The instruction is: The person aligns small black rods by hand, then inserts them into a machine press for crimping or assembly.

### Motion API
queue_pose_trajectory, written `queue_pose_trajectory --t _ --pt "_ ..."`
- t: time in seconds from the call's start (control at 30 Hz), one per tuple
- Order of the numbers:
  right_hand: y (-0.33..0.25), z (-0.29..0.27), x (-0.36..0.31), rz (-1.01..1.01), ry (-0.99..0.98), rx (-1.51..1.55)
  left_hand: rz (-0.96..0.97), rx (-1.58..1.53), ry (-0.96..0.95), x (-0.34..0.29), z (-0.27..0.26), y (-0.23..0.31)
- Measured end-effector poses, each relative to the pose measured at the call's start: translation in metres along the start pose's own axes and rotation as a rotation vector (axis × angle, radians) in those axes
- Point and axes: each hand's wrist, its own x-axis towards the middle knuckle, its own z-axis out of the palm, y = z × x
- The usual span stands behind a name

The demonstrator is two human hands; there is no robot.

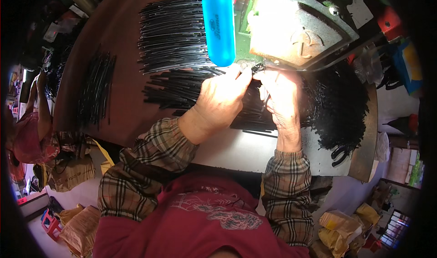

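Both of my hands meet under a brightly lit sewing machine head (298,28). My left hand (223,98) pinches a thin black strip (256,68) near the machine's needle area. My right hand (282,96) grips the same strip from the right side, fingers curled. Under my hands lie more black strips (182,87) in a loose layer. A neat row of long black strips (173,35) lies further back on the brown table (127,117). A blue plastic cylinder (219,25) stands just left of the machine.
A tangled heap of black strips (339,107) lies to the right. A smaller bundle of strips (95,89) is at the table's left. Another person (27,130) sits at far left. Brown paper sacks (343,233) lie on the floor.
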Motion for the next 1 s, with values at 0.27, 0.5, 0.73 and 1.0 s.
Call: queue_pose_trajectory --t 0.27,0.5,0.73,1.0 --pt "0.000 -0.001 0.001 -0.042 -0.041 0.039 0.046 0.011 0.052 0.001 -0.001 0.002" --pt "0.008 0.002 -0.001 0.089 0.023 0.169 -0.033 -0.066 -0.002 0.008 -0.006 0.004" --pt "0.012 -0.012 -0.002 0.063 -0.033 0.190 -0.622 -0.719 -0.273 0.008 -0.045 -0.025" --pt "0.024 -0.007 0.000 0.063 -0.080 0.450 -0.944 -0.951 -0.339 0.005 -0.054 -0.016"
